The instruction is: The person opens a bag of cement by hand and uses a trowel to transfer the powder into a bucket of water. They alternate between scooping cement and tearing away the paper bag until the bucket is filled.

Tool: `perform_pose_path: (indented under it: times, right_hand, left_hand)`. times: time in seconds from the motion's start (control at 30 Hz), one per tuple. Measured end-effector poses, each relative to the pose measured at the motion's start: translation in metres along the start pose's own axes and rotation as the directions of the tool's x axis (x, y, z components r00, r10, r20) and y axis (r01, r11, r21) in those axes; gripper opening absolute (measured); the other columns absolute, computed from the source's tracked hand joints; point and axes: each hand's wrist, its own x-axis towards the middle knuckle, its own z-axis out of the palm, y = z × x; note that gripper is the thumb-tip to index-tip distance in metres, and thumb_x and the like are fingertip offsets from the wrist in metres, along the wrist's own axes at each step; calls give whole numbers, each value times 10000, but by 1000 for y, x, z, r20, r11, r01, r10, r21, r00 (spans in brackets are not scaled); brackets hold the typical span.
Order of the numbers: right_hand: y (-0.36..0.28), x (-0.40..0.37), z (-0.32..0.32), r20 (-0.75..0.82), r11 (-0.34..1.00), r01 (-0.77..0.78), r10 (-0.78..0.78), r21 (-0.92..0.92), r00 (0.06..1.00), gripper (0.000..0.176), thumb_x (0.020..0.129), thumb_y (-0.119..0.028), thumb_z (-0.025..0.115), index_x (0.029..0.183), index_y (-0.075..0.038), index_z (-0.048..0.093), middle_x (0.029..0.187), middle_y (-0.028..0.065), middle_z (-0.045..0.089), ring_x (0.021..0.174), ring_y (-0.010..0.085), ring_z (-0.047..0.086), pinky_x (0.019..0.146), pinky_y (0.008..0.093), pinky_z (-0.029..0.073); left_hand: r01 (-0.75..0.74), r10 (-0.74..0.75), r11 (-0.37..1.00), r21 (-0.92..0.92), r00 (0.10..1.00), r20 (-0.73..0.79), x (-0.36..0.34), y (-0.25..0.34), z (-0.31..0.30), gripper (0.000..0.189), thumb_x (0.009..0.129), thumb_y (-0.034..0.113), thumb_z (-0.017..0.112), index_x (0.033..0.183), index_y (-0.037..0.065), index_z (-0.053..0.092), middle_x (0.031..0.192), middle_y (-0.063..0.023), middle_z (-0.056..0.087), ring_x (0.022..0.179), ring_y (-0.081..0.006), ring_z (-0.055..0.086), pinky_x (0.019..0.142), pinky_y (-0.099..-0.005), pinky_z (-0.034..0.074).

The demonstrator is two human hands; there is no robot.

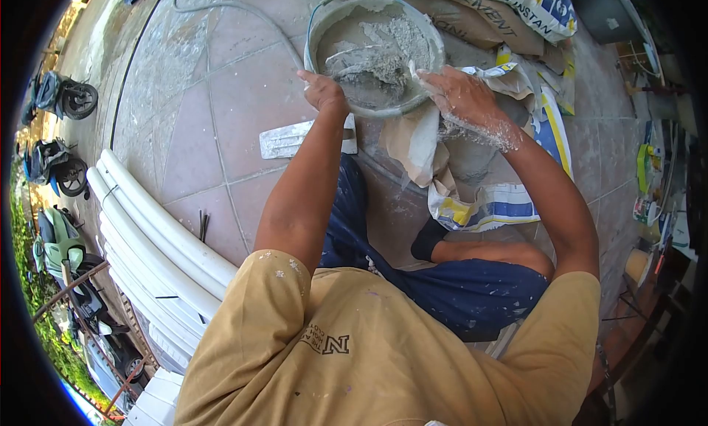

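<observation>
A round bucket (436, 54) holds grey, partly lumpy cement mix (380, 32), with a pale, coated streak across its middle. My left hand (324, 93) is closed on the near left part of the bucket's rim. At the right rim my right hand (466, 96) is curled, its fingers and wrist caked with grey powder. A small whitish bit shows at its fingertips, but I cannot make out what it is. An open paper cement bag (483, 205) with grey powder lies just below my right hand. A flat, white-smeared plastering trowel (284, 141) rests on the floor below the bucket.
More cement bags (509, 21) lie beyond the bucket at the upper right. A dark tub (605, 13) stands at the far right. White pipes (147, 227) are bundled at my left, with parked motorbikes (63, 164) beyond. A grey hose (243, 6) crosses the tiled floor.
</observation>
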Motion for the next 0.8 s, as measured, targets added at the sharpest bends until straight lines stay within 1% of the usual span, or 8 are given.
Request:
perform_pose_path:
  times: [0.1, 0.23, 0.3, 0.37, 0.43, 0.6, 0.7, 0.8]
  right_hand:
    - [16, -9, 9, -347, 944, 105, -217, -312, 912, 450, 894, -185, 556, 1343, -211, 556, 1075, 129, 568, 1000, 331, 599, 896, 451, 477]
    - [62, -58, -27, -478, 998, -30, -2, -60, 879, 521, 840, -87, 639, 1347, -166, 550, 1142, 158, 605, 1044, 351, 594, 923, 420, 470]
    - [90, -107, -37, -451, 982, -109, 167, 153, 877, 522, 812, -38, 670, 1318, -111, 564, 1128, 162, 642, 1034, 335, 621, 918, 386, 481]
    - [107, -162, -36, -222, 875, -293, 396, 385, 891, 509, 811, -74, 690, 1305, -110, 571, 1147, 191, 647, 1014, 352, 639, 888, 377, 504]
    - [134, -213, -2, -53, 758, -452, 535, 471, 843, 504, 807, -76, 692, 1296, -73, 571, 1153, 226, 651, 1030, 367, 649, 898, 351, 498]
    - [162, -238, 147, -198, 771, -627, 636, 117, 746, 479, 832, -83, 641, 1295, -14, 541, 1070, 265, 643, 1013, 420, 628, 867, 472, 501]
    - [174, -206, 188, -311, 576, -811, 793, 104, 524, 496, 845, -105, 625, 1318, -11, 508, 1052, 290, 618, 975, 448, 616, 854, 524, 487]
    - [188, -184, 220, -231, 582, -792, 809, 183, 541, 517, 845, -115, 626, 1334, -21, 489, 1094, 311, 599, 989, 475, 613, 857, 530, 495]
  left_hand:
    - [18, -18, 1000, 7, 1000, -16, 13, -5, 6, 951, 949, 683, 304, 1124, -214, 566, 1176, -335, 602, 1086, -435, 583, 943, -449, 429]
    - [-65, 64, 997, 37, 998, 20, 6, -5, 3, 923, 953, 667, 328, 1127, -207, 568, 1177, -328, 606, 1094, -435, 585, 943, -436, 437]
    - [-77, 77, 994, 79, 997, 12, -7, 4, 1, 904, 955, 658, 341, 1121, -200, 575, 1166, -321, 612, 1077, -424, 591, 940, -428, 442]
    - [-78, 78, 995, 70, 997, 2, -15, 6, -1, 903, 954, 657, 345, 1121, -200, 574, 1161, -317, 615, 1072, -422, 593, 938, -425, 444]
    - [-72, 72, 993, 90, 997, 0, -22, 10, -3, 902, 955, 653, 345, 1140, -203, 563, 1174, -313, 612, 1085, -417, 590, 944, -427, 441]
    - [-74, 74, 995, 64, 997, 10, -22, 10, -4, 896, 958, 644, 344, 1168, -201, 552, 1212, -310, 593, 1105, -413, 582, 959, -431, 431]
    - [-61, 60, 998, 21, 998, 26, -5, 1, 0, 895, 956, 643, 349, 1174, -202, 547, 1228, -310, 584, 1112, -416, 577, 963, -431, 429]
    - [-74, 75, 991, 111, 997, -3, -20, 9, -3, 894, 955, 644, 353, 1179, -200, 544, 1232, -309, 581, 1115, -413, 575, 961, -430, 429]
